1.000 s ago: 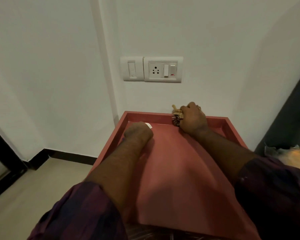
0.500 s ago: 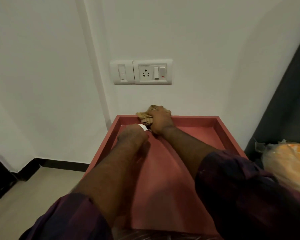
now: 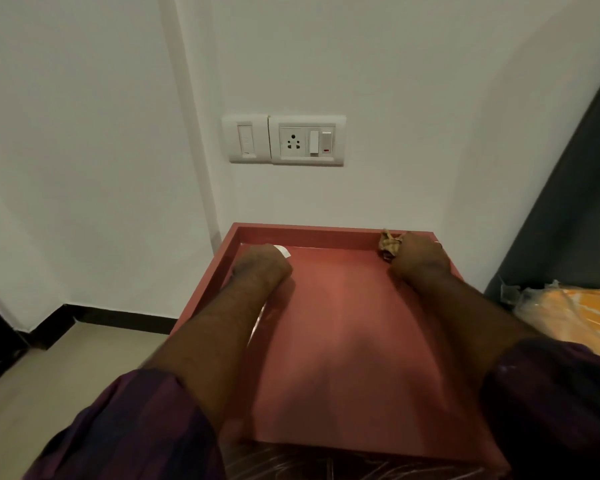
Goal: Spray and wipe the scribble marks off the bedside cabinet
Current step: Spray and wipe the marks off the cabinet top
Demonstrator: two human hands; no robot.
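In the head view, the right hand (image 3: 418, 258) grips a crumpled brown cloth (image 3: 389, 242) and holds it in the far right corner of the red bedside cabinet (image 3: 343, 323) top. The cloth looks soft and light, so I think a bunched-up fist hold suits it best. The left hand (image 3: 262, 265) is near the far left corner, curled round a small white thing (image 3: 282, 251). I cannot tell what it is. The top has a raised rim (image 3: 309, 232), like a shallow tray. I see no scribble marks.

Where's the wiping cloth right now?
Head view: the cloth is gripped in the right hand at the far right corner of the cabinet top, against its back rim, below and right of the socket.
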